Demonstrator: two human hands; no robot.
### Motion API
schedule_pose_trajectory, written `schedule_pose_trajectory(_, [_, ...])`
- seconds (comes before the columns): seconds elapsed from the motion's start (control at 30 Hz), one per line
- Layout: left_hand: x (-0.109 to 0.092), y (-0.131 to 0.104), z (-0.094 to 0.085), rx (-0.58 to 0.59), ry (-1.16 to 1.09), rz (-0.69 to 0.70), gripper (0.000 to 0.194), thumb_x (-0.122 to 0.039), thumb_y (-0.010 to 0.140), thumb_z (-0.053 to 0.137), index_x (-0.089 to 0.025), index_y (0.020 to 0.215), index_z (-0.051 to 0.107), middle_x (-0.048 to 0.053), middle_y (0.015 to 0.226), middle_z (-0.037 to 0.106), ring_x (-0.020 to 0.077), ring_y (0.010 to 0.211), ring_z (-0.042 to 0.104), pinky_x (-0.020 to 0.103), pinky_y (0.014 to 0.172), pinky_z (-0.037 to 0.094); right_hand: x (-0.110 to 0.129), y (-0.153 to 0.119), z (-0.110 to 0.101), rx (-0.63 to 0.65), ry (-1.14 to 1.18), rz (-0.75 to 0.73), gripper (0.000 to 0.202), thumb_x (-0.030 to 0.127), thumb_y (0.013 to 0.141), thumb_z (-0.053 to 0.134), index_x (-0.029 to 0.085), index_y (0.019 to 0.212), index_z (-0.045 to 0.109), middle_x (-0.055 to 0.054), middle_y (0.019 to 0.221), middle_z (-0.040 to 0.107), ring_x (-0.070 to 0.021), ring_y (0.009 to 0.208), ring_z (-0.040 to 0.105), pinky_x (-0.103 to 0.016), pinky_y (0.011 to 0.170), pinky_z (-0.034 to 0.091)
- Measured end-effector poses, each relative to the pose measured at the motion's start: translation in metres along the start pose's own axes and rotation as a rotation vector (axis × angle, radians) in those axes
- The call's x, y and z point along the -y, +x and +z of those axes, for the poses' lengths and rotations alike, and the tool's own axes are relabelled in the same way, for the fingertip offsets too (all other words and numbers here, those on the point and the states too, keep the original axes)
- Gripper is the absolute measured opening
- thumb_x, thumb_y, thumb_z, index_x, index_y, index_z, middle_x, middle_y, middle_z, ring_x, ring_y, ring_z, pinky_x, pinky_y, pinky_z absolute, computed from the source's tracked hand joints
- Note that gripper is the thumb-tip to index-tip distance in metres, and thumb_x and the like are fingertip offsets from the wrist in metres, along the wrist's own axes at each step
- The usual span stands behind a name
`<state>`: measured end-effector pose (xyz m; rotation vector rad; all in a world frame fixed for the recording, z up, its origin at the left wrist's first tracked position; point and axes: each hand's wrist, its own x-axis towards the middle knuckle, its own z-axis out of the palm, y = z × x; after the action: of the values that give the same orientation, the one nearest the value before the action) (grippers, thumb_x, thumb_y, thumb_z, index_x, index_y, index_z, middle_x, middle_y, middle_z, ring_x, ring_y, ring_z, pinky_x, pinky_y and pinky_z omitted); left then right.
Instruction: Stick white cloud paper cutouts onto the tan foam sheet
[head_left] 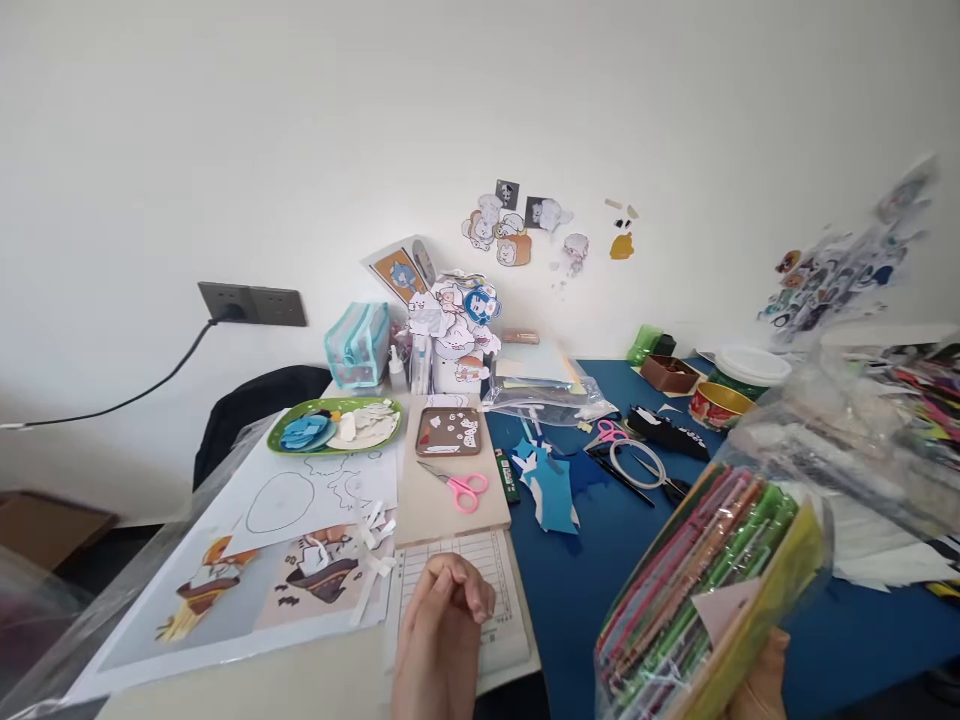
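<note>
My left hand (446,620) is above a printed form (499,570) on the low front part of the worktop. Its fingers are curled in with the thumb against them, and nothing shows in them. At the lower right, my right hand (757,685) grips a clear plastic bag (705,590) from below and behind. The bag stands tilted and is packed with coloured sheets in pink, brown, green and yellow. Most of the right hand's fingers are hidden behind it. Pink-handled scissors (461,488) lie half open on a board (427,508) beyond my left hand.
A green tray (334,448) holds blue and white scraps. Beside it is a brown tray (448,450) with small cutouts. Blue paper pieces (555,490), a tape roll (637,465) and a yellow-red tin (718,405) lie on the blue table. Printed pictures (262,590) lie left.
</note>
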<state>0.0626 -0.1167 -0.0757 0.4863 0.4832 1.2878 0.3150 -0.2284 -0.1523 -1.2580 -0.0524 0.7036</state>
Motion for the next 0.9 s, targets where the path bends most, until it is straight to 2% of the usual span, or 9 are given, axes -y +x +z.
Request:
schedule_pose_trajectory(0.13, [0.0, -0.001, 0.0, -0.004, -0.011, -0.012, 0.021, -0.035, 0.077, 0.066, -0.018, 0.067, 0.058, -0.001, 0.057, 0.05, 0.0097, 0.053, 0.042, 0.022, 0.053, 0.039, -0.005, 0.004, -0.024, 0.01, 0.01, 0.052, 0.048, 0.061, 0.064, 0.068, 0.032, 0.102, 0.07, -0.002, 0.068, 0.072, -0.027, 0.053, 0.065, -0.043, 0.048, 0.054])
schedule_pose_trajectory(0.3, [-0.002, -0.004, 0.007, -0.028, -0.007, -0.007, 0.021, -0.035, 0.077, 0.065, -0.018, 0.068, 0.058, -0.001, 0.057, 0.05, 0.0094, 0.052, 0.042, 0.022, 0.053, 0.038, -0.003, 0.013, -0.035, 0.15, 0.11, -0.063, 0.047, 0.055, 0.056, 0.077, 0.031, 0.096, 0.072, 0.001, 0.065, 0.072, -0.0242, 0.056, 0.066, -0.035, 0.049, 0.055])
schedule_pose_trajectory(0.43, [-0.002, -0.004, 0.008, -0.028, -0.007, -0.004, 0.022, -0.034, 0.076, 0.067, -0.017, 0.068, 0.057, -0.002, 0.056, 0.049, 0.0093, 0.051, 0.041, 0.023, 0.052, 0.036, -0.004, 0.014, -0.025, 0.209, 0.079, -0.09, 0.05, 0.053, 0.059, 0.076, 0.031, 0.104, 0.07, 0.004, 0.059, 0.069, -0.0239, 0.054, 0.064, -0.039, 0.059, 0.056])
schedule_pose_trajectory(0.6, [0.001, -0.002, 0.002, -0.009, 0.007, 0.008, 0.022, -0.034, 0.076, 0.067, -0.017, 0.067, 0.056, -0.002, 0.056, 0.049, 0.0094, 0.052, 0.042, 0.023, 0.052, 0.036, 0.0, 0.001, -0.006, 0.095, -0.05, -0.148, 0.056, 0.06, 0.068, 0.068, 0.034, 0.117, 0.063, 0.005, 0.061, 0.07, -0.0237, 0.048, 0.062, -0.043, 0.067, 0.056])
schedule_pose_trajectory(0.73, [0.005, 0.001, -0.006, 0.032, 0.005, 0.012, 0.023, -0.035, 0.077, 0.067, -0.017, 0.067, 0.056, -0.002, 0.056, 0.049, 0.0089, 0.05, 0.041, 0.022, 0.052, 0.037, 0.008, -0.015, 0.011, 0.155, -0.175, -0.234, 0.069, 0.069, 0.076, 0.051, 0.032, 0.134, 0.048, 0.004, 0.056, 0.069, -0.0309, 0.065, 0.068, -0.048, 0.074, 0.055])
schedule_pose_trajectory(0.8, [0.007, 0.003, -0.01, 0.053, 0.006, 0.013, 0.022, -0.033, 0.077, 0.066, -0.017, 0.067, 0.056, -0.002, 0.057, 0.05, 0.0089, 0.05, 0.042, 0.022, 0.051, 0.037, 0.012, -0.024, 0.018, 0.152, -0.202, -0.229, 0.072, 0.07, 0.078, 0.046, 0.031, 0.138, 0.042, 0.003, 0.056, 0.068, -0.0319, 0.072, 0.069, -0.049, 0.078, 0.055])
schedule_pose_trajectory(0.9, [0.008, 0.003, -0.013, 0.072, 0.009, 0.014, 0.02, -0.032, 0.078, 0.066, -0.017, 0.069, 0.056, -0.001, 0.057, 0.051, 0.009, 0.05, 0.042, 0.023, 0.052, 0.037, 0.017, -0.034, 0.026, 0.11, -0.196, -0.171, 0.074, 0.072, 0.078, 0.044, 0.028, 0.137, 0.045, 0.002, 0.048, 0.065, -0.0333, 0.075, 0.069, -0.051, 0.08, 0.054])
